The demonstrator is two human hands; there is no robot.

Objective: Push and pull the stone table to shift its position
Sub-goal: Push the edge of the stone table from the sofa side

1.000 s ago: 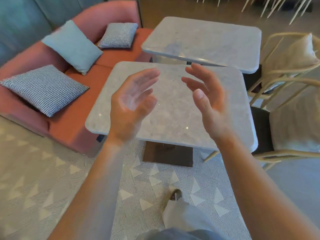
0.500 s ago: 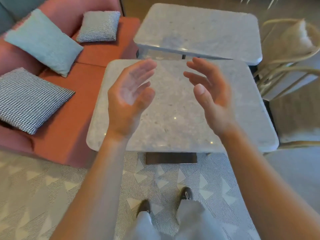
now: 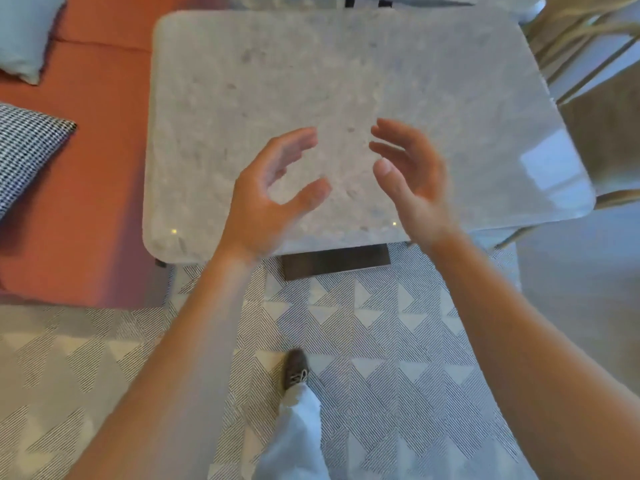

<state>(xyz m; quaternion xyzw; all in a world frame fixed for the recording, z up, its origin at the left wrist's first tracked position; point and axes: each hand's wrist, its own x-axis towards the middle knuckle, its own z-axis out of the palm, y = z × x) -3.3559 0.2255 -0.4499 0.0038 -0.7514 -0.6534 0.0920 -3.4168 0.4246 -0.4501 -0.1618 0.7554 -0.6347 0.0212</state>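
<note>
The grey stone table [image 3: 346,71] with rounded corners fills the upper middle of the view, and its dark square base [image 3: 336,261] shows under the near edge. My left hand [image 3: 273,195] hovers above the near part of the top, fingers curled and apart, holding nothing. My right hand [image 3: 412,178] is beside it, palm turned inward and fingers spread, also empty. Neither hand seems to touch the stone, and both are slightly blurred.
An orange sofa [image 3: 86,168] with a checked cushion [image 3: 24,147] and a pale blue cushion [image 3: 20,32] stands close to the table's left side. Light wooden chairs [image 3: 588,46] crowd the right. A patterned rug [image 3: 381,341] lies underfoot, with my shoe [image 3: 294,372] on it.
The view has come closer and tilted down, so the table now fills more of the frame. Both hands have dropped toward the table's near edge and the fingers have curled a little.
</note>
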